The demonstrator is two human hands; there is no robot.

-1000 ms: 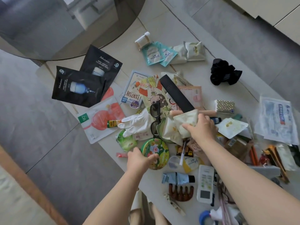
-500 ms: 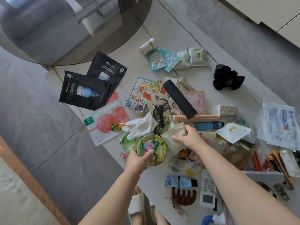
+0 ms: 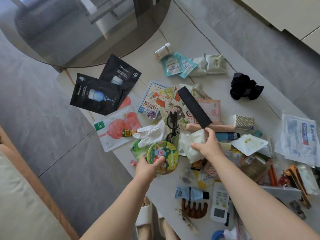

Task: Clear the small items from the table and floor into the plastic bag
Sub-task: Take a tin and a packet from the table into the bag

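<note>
Small items lie scattered over a low white table point(image 3: 225, 54). My left hand point(image 3: 147, 168) grips the near edge of a round green tin point(image 3: 163, 155) with a cartoon lid, thumb on top. My right hand point(image 3: 208, 144) holds a bundle of cream packets point(image 3: 189, 142) low over the pile, thumb and forefinger spread around them. Its forefinger tip is beside the near end of a long black remote point(image 3: 194, 106). Black glasses point(image 3: 171, 129) and a white glove point(image 3: 152, 134) lie just beyond the tin. I cannot make out the plastic bag for certain.
Black mask sachets point(image 3: 97, 96) overhang the table's left edge above grey floor. A black scrunchie point(image 3: 245, 87) lies far right. A white remote point(image 3: 220, 201), a hand cream tube point(image 3: 190, 193) and a brown comb point(image 3: 194, 208) lie close to me. A round glass table point(image 3: 86, 32) stands behind.
My right hand has brought the cream packets down and toward me, from beside the black remote to just above the pile. My left hand has closed on the green tin's edge.
</note>
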